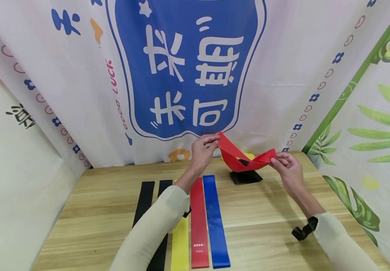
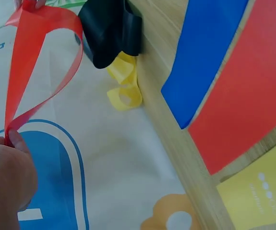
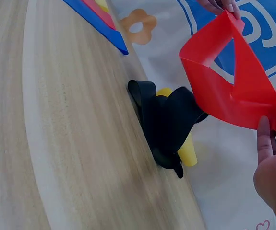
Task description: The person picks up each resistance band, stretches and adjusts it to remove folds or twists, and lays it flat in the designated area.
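A red resistance band (image 1: 230,156), a loop of flat elastic, hangs in the air between both hands over the back right of the table. My left hand (image 1: 203,152) pinches its left end, a little higher than the right one. At the other end my right hand (image 1: 288,171) grips the band between thumb and fingers. The loop sags in the middle and stands partly spread, as the right wrist view shows. Just below it a crumpled black band (image 3: 169,122) lies on the table, with a yellow band (image 3: 188,148) partly hidden behind it.
Flat bands lie side by side on the wooden table (image 1: 266,237): two black ones (image 1: 143,199), a yellow one (image 1: 180,244), a red one marked Heavy (image 1: 200,222) and a blue one (image 1: 217,222). My left forearm crosses over some. A printed curtain (image 1: 276,56) hangs behind the table.
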{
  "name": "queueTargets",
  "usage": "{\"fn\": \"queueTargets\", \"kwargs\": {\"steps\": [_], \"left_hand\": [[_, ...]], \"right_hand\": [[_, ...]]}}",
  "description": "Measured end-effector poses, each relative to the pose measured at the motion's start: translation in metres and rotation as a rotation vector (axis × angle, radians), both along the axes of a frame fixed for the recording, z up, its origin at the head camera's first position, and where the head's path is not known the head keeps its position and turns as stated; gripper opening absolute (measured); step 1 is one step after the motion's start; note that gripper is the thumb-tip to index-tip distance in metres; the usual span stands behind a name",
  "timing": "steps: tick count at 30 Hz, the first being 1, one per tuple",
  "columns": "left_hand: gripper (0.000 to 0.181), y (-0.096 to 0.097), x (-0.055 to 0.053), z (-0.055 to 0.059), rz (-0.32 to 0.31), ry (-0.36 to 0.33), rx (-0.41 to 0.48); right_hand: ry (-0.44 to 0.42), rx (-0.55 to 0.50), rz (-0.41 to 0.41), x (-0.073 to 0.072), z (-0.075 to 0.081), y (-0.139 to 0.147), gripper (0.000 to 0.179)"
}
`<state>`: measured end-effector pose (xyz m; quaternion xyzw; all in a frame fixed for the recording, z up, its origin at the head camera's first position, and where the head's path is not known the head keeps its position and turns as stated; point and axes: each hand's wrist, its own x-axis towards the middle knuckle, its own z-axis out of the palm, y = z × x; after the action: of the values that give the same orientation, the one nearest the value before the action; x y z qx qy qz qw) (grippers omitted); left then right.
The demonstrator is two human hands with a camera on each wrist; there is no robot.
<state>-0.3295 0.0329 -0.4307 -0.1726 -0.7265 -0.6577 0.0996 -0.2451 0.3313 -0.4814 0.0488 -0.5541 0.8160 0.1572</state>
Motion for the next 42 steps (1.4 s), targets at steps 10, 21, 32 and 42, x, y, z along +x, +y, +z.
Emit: {"fn": "queueTargets", "kwargs": {"steps": [10,21,32,42], "left_hand": [[0.022,-0.011,-0.007,-0.009,0.059,-0.059,0.038],[0.023,-0.020,-0.009,-0.010,0.104,-0.058,0.016],[0.021,-0.030,-0.012,-0.020,0.131,-0.118,0.062],[0.021,-0.036,-0.014,-0.025,0.123,-0.161,0.103]], "right_hand": [[-0.112,0.418,0.002,0.003,-0.013,0.006,0.032],[-0.084,0.602,0.009,0.006,-0.021,0.008,0.033],[-0.172,0.689,0.059,0.013,-0.020,0.006,0.029],[-0.240,0.761,0.108,0.017,-0.023,0.003,0.031]]}}
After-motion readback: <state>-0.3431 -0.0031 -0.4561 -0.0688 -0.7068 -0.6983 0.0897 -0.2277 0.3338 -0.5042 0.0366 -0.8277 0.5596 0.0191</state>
